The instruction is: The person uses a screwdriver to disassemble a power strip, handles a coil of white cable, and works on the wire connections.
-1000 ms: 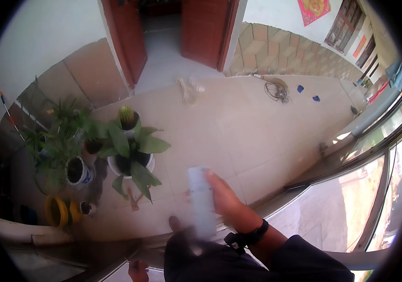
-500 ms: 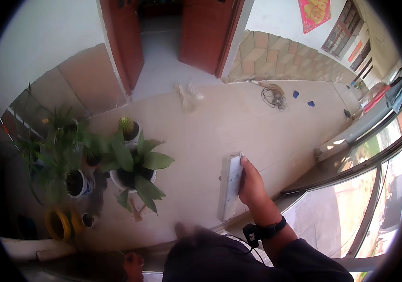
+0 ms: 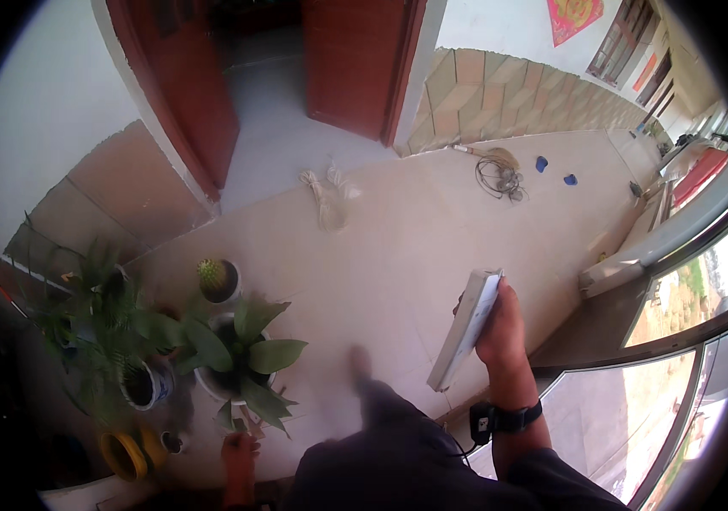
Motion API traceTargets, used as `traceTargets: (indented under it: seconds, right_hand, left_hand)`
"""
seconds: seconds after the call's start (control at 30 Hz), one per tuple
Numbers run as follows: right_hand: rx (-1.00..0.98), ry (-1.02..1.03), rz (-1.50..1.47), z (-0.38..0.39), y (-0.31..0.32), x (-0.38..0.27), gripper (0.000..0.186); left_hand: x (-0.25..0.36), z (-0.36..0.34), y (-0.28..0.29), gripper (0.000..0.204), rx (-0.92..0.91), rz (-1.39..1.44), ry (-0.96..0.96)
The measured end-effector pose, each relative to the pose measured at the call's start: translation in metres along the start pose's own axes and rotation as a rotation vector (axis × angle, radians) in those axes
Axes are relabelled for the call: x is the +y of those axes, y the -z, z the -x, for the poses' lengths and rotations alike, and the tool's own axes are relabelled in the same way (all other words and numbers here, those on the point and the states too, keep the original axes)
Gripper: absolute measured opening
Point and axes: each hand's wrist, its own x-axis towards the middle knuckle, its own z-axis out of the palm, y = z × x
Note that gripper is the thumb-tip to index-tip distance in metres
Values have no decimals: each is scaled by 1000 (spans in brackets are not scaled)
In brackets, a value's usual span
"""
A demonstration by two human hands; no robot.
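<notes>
My right hand [image 3: 504, 328] grips a flat, oblong white box [image 3: 469, 328], thumb on its near face and fingertips wrapped behind it. The box is tilted, held above the tiled floor. On that wrist are a dark band and a small black device [image 3: 500, 419] with a cable. My left hand [image 3: 240, 450] is low in the view with its fingers curled; what they hold, if anything, cannot be made out. Just beyond it stands a broad-leaved potted plant [image 3: 266, 356] in a white pot.
Other potted plants, a small round cactus [image 3: 212, 274] and a yellow pot [image 3: 123, 456] stand at left. Red double doors [image 3: 354, 72] stand ajar ahead. A pale sack [image 3: 327, 204], coiled wire [image 3: 493, 177] and blue slippers [image 3: 542, 163] lie on the floor. Windows [image 3: 679, 298] line the right.
My view has shifted. The white box, still in my right hand, has moved right and tilted more. My left hand has risen further into view, and a foot has stepped forward.
</notes>
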Motion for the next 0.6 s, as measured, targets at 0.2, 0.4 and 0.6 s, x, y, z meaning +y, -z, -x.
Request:
traceTargets:
  seconds: [0.2, 0.4, 0.6]
  right_hand:
    - [1, 60, 28, -108, -5, -51, 45]
    - [17, 40, -25, -205, -29, -68, 45]
    - [15, 80, -16, -317, -70, -79, 45]
  left_hand:
    - [98, -37, -103, 21, -34, -69, -26]
    - [143, -115, -152, 20, -20, -108, -51]
    - [215, -199, -220, 19, -100, -108, -10]
